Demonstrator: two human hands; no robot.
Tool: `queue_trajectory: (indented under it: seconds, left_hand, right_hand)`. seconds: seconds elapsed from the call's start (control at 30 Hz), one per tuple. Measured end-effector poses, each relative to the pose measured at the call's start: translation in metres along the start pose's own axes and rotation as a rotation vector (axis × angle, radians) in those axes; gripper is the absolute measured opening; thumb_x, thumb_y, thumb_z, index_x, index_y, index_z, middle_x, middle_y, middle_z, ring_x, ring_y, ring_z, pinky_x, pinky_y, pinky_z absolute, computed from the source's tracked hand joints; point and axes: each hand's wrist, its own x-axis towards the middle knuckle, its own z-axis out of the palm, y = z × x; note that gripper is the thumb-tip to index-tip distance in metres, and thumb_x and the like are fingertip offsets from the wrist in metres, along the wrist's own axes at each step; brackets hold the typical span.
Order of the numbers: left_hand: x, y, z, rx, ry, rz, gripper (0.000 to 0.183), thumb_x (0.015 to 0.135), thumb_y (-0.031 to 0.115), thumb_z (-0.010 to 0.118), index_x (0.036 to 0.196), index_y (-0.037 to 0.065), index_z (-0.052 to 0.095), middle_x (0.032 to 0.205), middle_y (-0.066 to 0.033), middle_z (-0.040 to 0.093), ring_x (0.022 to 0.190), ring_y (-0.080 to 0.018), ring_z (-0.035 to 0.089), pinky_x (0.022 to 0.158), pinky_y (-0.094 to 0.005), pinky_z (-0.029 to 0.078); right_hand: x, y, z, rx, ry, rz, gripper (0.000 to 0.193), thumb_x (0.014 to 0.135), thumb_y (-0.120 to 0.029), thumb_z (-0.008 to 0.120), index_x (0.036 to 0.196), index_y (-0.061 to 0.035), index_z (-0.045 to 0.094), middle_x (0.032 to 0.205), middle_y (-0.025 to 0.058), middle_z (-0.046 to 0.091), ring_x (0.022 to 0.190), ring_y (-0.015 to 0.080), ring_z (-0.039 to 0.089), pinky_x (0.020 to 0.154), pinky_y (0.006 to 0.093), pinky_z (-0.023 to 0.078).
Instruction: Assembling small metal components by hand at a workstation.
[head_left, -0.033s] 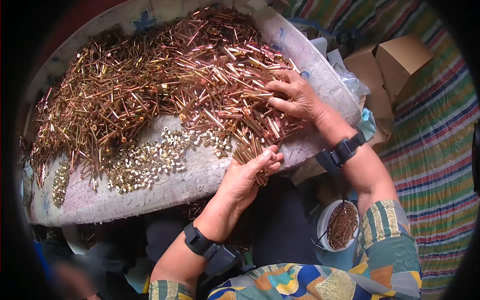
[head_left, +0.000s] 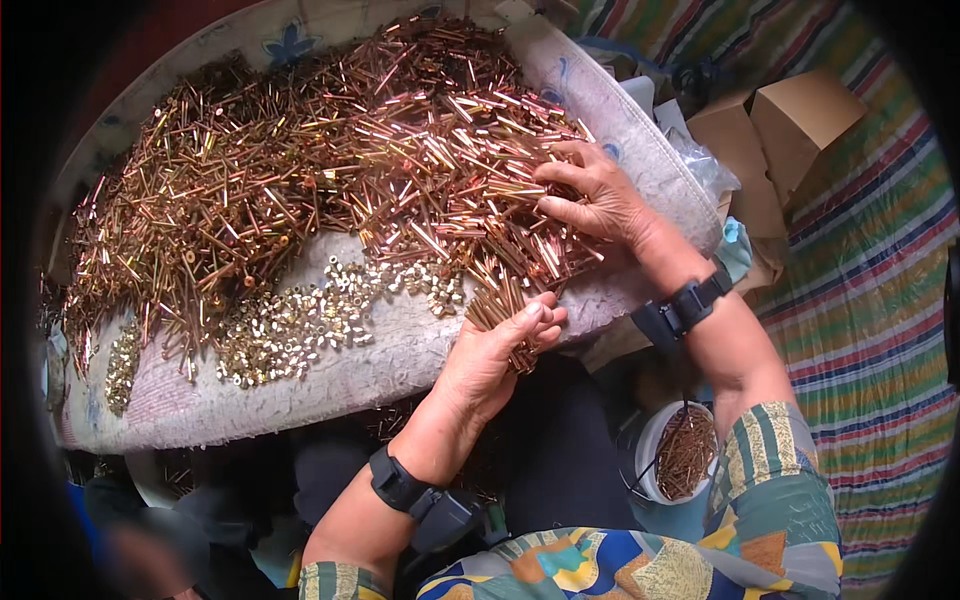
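A wide heap of thin copper-coloured metal tubes (head_left: 300, 170) covers much of a worn, pale padded board (head_left: 300, 400). At the board's near edge, my left hand (head_left: 485, 360) is closed around a bundle of tubes (head_left: 498, 305), their ends pointing up and away. On the right side of the heap lies my right hand (head_left: 605, 205), palm down. Its thumb and fingers are apart, with the fingertips touching loose tubes. Small shiny brass pieces (head_left: 290, 335) lie scattered between the heap and the near edge, left of my left hand.
A white bucket (head_left: 648, 455) holding more tubes stands low, beneath my right forearm. Beyond the board's right edge are an open cardboard box (head_left: 810, 110), clear plastic (head_left: 705, 165) and a striped sheet (head_left: 870, 330). A blurred shape, perhaps another person's arm (head_left: 145, 560), shows at lower left.
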Motion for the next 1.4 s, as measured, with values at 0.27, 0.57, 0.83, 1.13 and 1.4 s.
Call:
queue_trajectory:
  seconds: [0.27, 0.57, 0.83, 1.13, 1.4]
  left_hand:
    - [0.0, 0.001, -0.005, -0.065, 0.006, -0.016, 0.018, 0.081, 0.019, 0.063, 0.086, 0.002, 0.06, 0.116, -0.0195, 0.052, 0.104, -0.0301, 0.054, 0.087, -0.0384, 0.045]
    - [0.004, -0.004, -0.002, -0.092, -0.01, -0.051, 0.018, 0.078, 0.018, 0.067, 0.091, 0.007, 0.059, 0.081, -0.0015, 0.061, 0.076, -0.0115, 0.058, 0.07, -0.0261, 0.048]
    - [-0.002, 0.002, -0.005, 0.014, -0.008, 0.015, 0.041, 0.081, 0.018, 0.063, 0.114, -0.001, 0.049, 0.115, -0.0154, 0.054, 0.105, -0.0249, 0.054, 0.086, -0.0347, 0.046]
    - [0.001, -0.005, -0.002, 0.122, 0.028, 0.026, 0.032, 0.081, 0.015, 0.061, 0.105, -0.004, 0.053, 0.106, -0.0181, 0.058, 0.098, -0.0253, 0.059, 0.081, -0.0326, 0.05]
    - [0.005, -0.006, -0.005, 0.101, 0.001, 0.095, 0.026, 0.082, 0.015, 0.06, 0.1, -0.004, 0.052, 0.108, -0.0221, 0.056, 0.098, -0.0279, 0.059, 0.083, -0.0357, 0.05]
  right_hand:
    - [0.096, -0.029, 0.017, -0.17, -0.088, 0.048, 0.069, 0.067, -0.051, 0.065, 0.123, -0.0147, 0.047, 0.128, 0.0182, 0.04, 0.117, 0.0344, 0.041, 0.096, 0.0409, 0.036]
    - [0.193, -0.03, 0.097, 0.022, -0.562, 0.217, 0.082, 0.068, -0.071, 0.047, 0.131, -0.0177, 0.041, 0.138, 0.0182, 0.028, 0.127, 0.0339, 0.028, 0.105, 0.0404, 0.023]
    - [0.134, -0.025, 0.062, 0.06, -0.652, 0.036, 0.074, 0.07, -0.055, 0.055, 0.129, -0.0117, 0.042, 0.126, 0.017, 0.047, 0.117, 0.0323, 0.044, 0.097, 0.0379, 0.034]
    - [0.067, -0.018, 0.013, -0.198, -0.529, -0.031, 0.048, 0.083, -0.045, 0.049, 0.118, -0.0119, 0.049, 0.107, 0.0162, 0.054, 0.103, 0.0324, 0.049, 0.088, 0.0408, 0.039]
    - [-0.052, -0.057, -0.043, -0.152, 0.52, -0.088, 0.029, 0.075, -0.014, 0.064, 0.102, -0.0047, 0.057, 0.097, 0.0162, 0.058, 0.091, 0.0312, 0.055, 0.078, 0.0393, 0.044]
